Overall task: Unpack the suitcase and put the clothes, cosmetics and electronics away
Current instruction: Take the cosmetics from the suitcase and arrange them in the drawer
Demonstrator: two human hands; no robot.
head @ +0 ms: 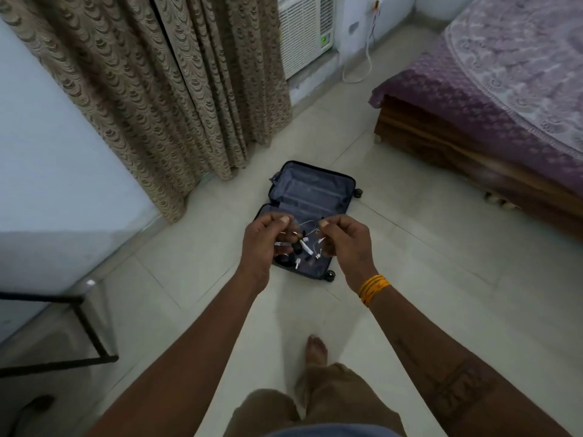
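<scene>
A dark suitcase lies open on the tiled floor ahead of me, its grey lining showing. Both hands are held out above its near half. My left hand pinches one end of a thin white cable, and my right hand pinches the other end near its plug. The cable loops and hangs between them with small white connectors. A few small dark and white items show in the near half of the suitcase under the hands, partly hidden.
A patterned beige curtain hangs at the left. A bed with a purple cover stands at the right. A glass table with black legs is at the left. An air conditioner sits at the back wall. My bare foot is on the floor.
</scene>
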